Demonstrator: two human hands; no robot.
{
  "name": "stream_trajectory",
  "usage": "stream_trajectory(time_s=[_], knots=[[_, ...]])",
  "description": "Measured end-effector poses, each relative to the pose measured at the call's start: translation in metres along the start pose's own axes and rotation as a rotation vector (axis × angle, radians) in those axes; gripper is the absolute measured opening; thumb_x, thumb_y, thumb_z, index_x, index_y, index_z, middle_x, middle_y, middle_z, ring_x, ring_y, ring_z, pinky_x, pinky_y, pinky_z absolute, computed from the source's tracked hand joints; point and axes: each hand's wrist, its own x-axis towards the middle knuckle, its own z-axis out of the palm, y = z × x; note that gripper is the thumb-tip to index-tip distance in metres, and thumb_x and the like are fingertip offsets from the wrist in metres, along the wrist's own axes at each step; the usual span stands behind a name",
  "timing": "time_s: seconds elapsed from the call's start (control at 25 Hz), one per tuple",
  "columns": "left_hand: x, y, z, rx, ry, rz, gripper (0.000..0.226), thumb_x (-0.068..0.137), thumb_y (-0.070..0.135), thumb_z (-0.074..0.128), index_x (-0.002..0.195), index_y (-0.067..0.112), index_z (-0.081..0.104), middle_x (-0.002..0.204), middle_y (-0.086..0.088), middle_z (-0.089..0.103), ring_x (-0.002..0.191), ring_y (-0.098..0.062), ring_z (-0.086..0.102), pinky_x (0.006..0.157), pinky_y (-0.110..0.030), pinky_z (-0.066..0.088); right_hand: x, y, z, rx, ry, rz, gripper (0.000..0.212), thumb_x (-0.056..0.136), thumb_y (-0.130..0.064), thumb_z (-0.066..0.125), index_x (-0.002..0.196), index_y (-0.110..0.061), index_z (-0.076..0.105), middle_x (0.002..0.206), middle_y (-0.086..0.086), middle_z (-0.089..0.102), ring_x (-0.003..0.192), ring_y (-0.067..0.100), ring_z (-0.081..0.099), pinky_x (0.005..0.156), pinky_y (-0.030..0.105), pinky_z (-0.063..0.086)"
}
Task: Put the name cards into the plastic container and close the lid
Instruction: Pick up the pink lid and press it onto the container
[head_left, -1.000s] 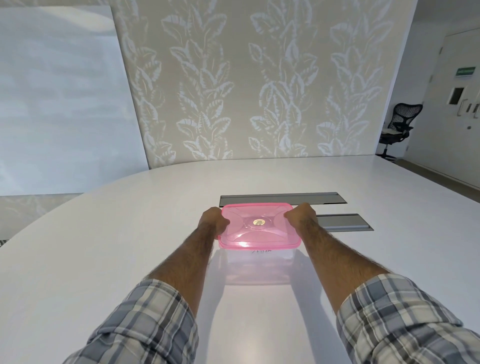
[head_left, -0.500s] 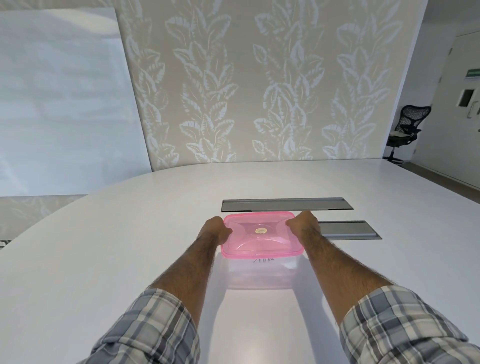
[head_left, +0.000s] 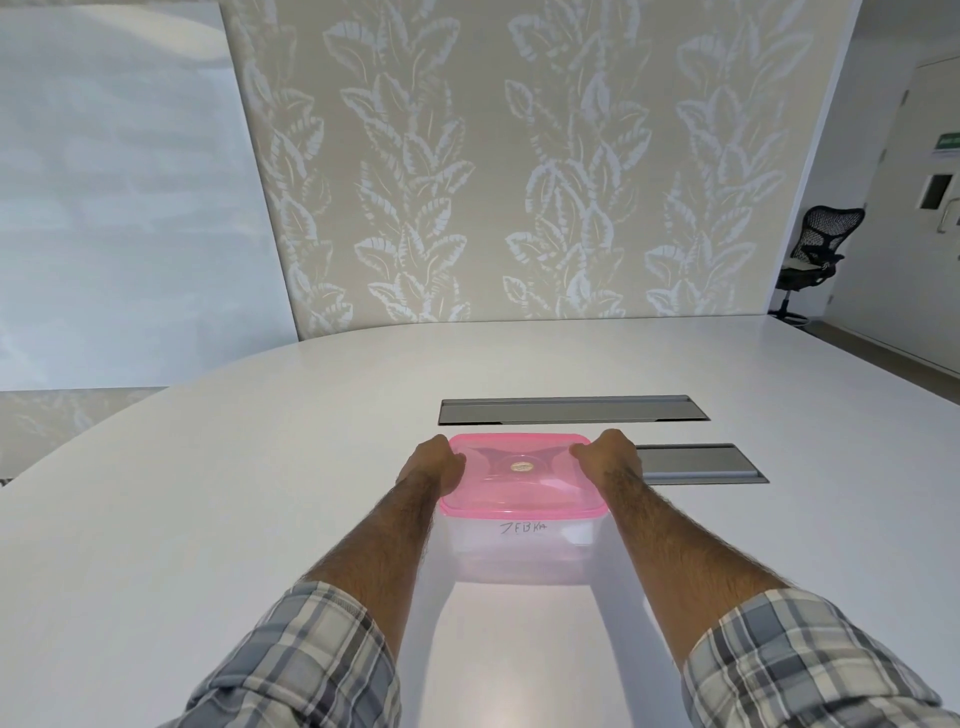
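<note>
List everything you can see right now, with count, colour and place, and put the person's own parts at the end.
plastic container: 1, clear with handwriting on the near side, on the table centre
lid: 1, pink, seated on the container
name cards: none visible on the table; contents of the container too hazy to tell
table: 1, white, fills the foreground
cable hatches: 2, grey, set in the table behind and to the right of the container
office chair: 1, black, far right by the wall
door: 1, white, far right
sleeves: 2, grey plaid, bottom edge
left hand: 1, on the lid's left edge
right hand: 1, on the lid's right edge
</note>
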Motion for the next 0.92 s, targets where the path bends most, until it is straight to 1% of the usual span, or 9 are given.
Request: stream_trajectory(time_s=[0.12, 0.2, 0.28, 0.36, 0.48, 0.64, 0.72, 0.8, 0.92], knots=[[0.002, 0.003, 0.007, -0.072, -0.006, 0.024, 0.048, 0.094, 0.017, 0.038, 0.141, 0.01, 0.043, 0.139, -0.011, 0.054, 0.122, -0.03, 0.054, 0.099, -0.041, 0.047, 0.006, 0.0, 0.003, -0.016, 0.012, -0.025, 0.037, 0.087, -0.036, 0.067, 0.104, -0.004, 0.067, 0.112, 0.014, 0.07, 0.106, 0.035, 0.065, 0.075, 0.032, 0.047], [0.003, 0.006, 0.011, -0.092, 0.008, 0.027, 0.05, 0.093, 0.015, 0.034, 0.142, 0.013, 0.041, 0.141, -0.01, 0.051, 0.122, -0.03, 0.054, 0.101, -0.045, 0.046, 0.009, 0.0, 0.006, -0.031, 0.021, -0.044, 0.035, 0.088, -0.035, 0.065, 0.104, -0.005, 0.068, 0.112, 0.014, 0.07, 0.105, 0.035, 0.065, 0.079, 0.033, 0.05], [0.003, 0.008, 0.016, -0.08, 0.038, 0.011, 0.047, 0.095, 0.016, 0.031, 0.141, 0.014, 0.039, 0.14, -0.01, 0.048, 0.122, -0.031, 0.053, 0.101, -0.048, 0.046, 0.012, -0.001, 0.008, -0.05, 0.035, -0.055, 0.032, 0.089, -0.033, 0.062, 0.104, -0.005, 0.068, 0.112, 0.014, 0.07, 0.104, 0.034, 0.065, 0.084, 0.034, 0.053], [0.002, 0.008, 0.019, -0.058, 0.051, -0.002, 0.044, 0.098, 0.019, 0.028, 0.141, 0.016, 0.037, 0.14, -0.01, 0.046, 0.124, -0.033, 0.051, 0.1, -0.049, 0.044, 0.015, -0.002, 0.01, -0.066, 0.043, -0.051, 0.03, 0.091, -0.031, 0.06, 0.105, -0.005, 0.068, 0.113, 0.014, 0.07, 0.105, 0.035, 0.065, 0.086, 0.037, 0.053], [0.003, 0.007, 0.023, -0.063, 0.069, -0.004, 0.038, 0.102, 0.028, 0.028, 0.137, 0.016, 0.037, 0.138, -0.012, 0.049, 0.122, -0.034, 0.052, 0.099, -0.05, 0.044, 0.02, -0.002, 0.011, -0.047, 0.039, -0.037, 0.028, 0.093, -0.027, 0.06, 0.103, -0.003, 0.069, 0.111, 0.014, 0.071, 0.104, 0.035, 0.067, 0.085, 0.037, 0.053], [0.005, 0.008, 0.023, -0.026, 0.077, -0.007, 0.039, 0.104, 0.037, 0.028, 0.135, 0.014, 0.037, 0.138, -0.013, 0.049, 0.123, -0.035, 0.051, 0.096, -0.048, 0.044, 0.03, 0.0, 0.014, 0.065, -0.01, -0.029, 0.026, 0.095, -0.018, 0.056, 0.104, 0.004, 0.067, 0.111, 0.019, 0.07, 0.101, 0.035, 0.066, 0.08, 0.033, 0.05], [0.006, 0.01, 0.023, -0.028, 0.072, -0.012, 0.039, 0.104, 0.036, 0.028, 0.133, 0.012, 0.038, 0.136, -0.013, 0.049, 0.122, -0.035, 0.051, 0.094, -0.047, 0.043, 0.034, 0.001, 0.016, 0.109, -0.027, -0.032, 0.027, 0.096, -0.018, 0.055, 0.103, 0.005, 0.067, 0.111, 0.021, 0.07, 0.097, 0.033, 0.065, 0.079, 0.032, 0.049], [0.007, 0.013, 0.024, -0.03, 0.068, -0.028, 0.036, 0.103, 0.033, 0.029, 0.13, 0.012, 0.038, 0.132, -0.013, 0.05, 0.119, -0.035, 0.052, 0.09, -0.045, 0.042, 0.036, 0.003, 0.016, 0.13, -0.029, -0.036, 0.026, 0.096, -0.02, 0.056, 0.1, 0.003, 0.067, 0.112, 0.02, 0.07, 0.101, 0.034, 0.066, 0.084, 0.034, 0.051], [0.008, 0.018, 0.024, -0.021, 0.058, -0.062, 0.03, 0.099, 0.024, 0.031, 0.124, 0.011, 0.04, 0.126, -0.013, 0.051, 0.115, -0.035, 0.053, 0.088, -0.043, 0.042, 0.039, 0.005, 0.016, 0.139, -0.025, -0.046, 0.03, 0.097, -0.023, 0.056, 0.104, 0.003, 0.07, 0.11, 0.017, 0.071, 0.104, 0.033, 0.066, 0.088, 0.033, 0.05]])
